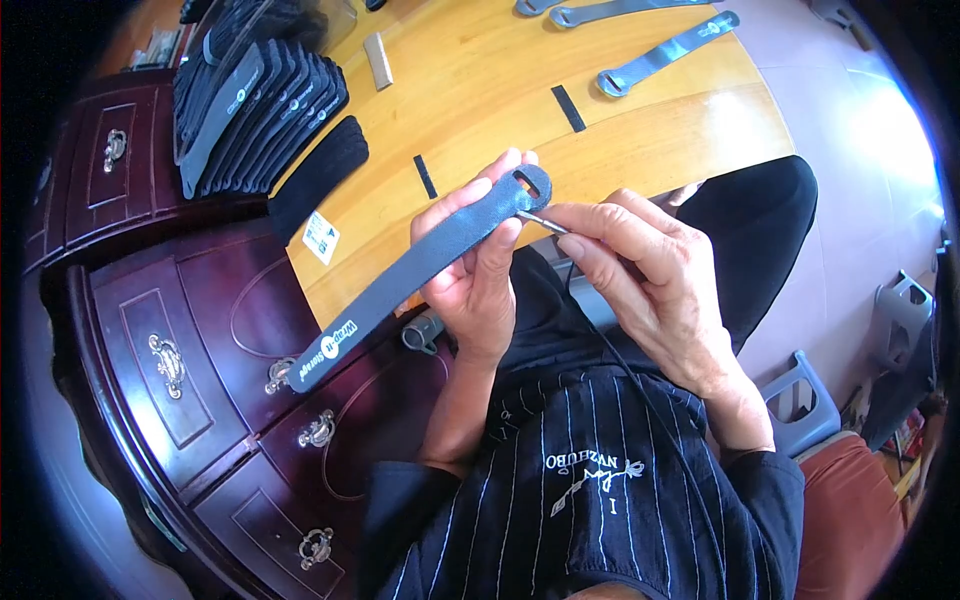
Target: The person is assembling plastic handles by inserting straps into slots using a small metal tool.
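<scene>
Above the table's near edge, my left hand (478, 285) is closed round a dark grey strap (415, 262), its thumb near the rounded end with the oval slot. The strap's long tail slants down to the left, white print on its tip. My right hand (655, 262) pinches a thin pointed metal tool (543, 221) between thumb and forefinger. The tool's tip touches the strap just below the slot; its exact kind cannot be made out, as the fingers cover the rest.
On the wooden table (480, 90) lie a loose grey strap (668, 55), two short black strips (567, 108), a tan strip (378, 61) and a fanned stack of straps (265, 120). Dark red drawers (165, 365) stand at left, grey stools (800, 405) at right. A black cable (650, 400) crosses my front.
</scene>
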Motion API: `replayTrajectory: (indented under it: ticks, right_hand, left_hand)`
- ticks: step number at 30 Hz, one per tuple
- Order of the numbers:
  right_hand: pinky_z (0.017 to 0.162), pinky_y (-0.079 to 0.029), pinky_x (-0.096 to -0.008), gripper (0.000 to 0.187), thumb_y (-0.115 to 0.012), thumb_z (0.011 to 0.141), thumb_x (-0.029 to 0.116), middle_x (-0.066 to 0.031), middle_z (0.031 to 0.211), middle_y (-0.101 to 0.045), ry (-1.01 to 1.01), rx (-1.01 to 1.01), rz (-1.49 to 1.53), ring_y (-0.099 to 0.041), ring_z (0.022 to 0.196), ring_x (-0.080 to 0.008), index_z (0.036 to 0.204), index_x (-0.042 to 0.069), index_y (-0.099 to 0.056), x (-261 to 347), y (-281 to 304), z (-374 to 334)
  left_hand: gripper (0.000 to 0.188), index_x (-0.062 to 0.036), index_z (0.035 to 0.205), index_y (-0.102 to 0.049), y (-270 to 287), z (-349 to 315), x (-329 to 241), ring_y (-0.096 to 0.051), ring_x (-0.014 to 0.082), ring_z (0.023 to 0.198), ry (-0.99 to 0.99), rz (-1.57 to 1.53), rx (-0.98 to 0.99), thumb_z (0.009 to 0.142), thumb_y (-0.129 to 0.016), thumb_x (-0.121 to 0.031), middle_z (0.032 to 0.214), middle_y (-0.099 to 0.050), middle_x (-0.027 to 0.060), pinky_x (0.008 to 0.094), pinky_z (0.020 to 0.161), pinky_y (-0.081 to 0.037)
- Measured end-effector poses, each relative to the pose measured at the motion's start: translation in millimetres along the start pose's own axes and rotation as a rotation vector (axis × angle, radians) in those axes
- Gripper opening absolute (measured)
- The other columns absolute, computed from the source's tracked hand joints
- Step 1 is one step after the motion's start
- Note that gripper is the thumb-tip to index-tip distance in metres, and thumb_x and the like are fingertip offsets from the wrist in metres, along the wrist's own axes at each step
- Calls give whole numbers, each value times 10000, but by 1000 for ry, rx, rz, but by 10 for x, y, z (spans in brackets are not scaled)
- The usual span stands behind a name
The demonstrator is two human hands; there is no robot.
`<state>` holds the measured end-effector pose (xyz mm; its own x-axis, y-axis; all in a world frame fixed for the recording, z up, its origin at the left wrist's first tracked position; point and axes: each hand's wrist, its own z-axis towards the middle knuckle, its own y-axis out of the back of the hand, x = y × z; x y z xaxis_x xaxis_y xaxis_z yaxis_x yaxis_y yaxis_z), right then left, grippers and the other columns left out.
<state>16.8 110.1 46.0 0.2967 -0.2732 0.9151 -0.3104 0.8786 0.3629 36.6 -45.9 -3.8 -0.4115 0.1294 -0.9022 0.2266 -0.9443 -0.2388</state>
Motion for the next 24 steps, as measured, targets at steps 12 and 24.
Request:
replayTrajectory:
  ticks: [12,24]
  right_hand:
    - [535,-488,-323,344,-627,828,88,-50,795,-524,27,-107,-168,-603,634,-235,1164,154,-592,-10,-158,-30]
    - [631,-470,-277,185,-572,910,82,-96,811,-593,4,-173,-167,-607,740,-211,1085,53,-625,7,-270,26]
  left_hand:
    - [329,67,1122,-458,140,160,-71,-607,447,1037,-459,675,217,865,-648,-14,1171,-462,207,470,846,-562]
    - [324,12,1089,-501,76,220,-21,-615,452,1009,-664,699,122,813,-666,59,1109,-509,215,462,811,-593]
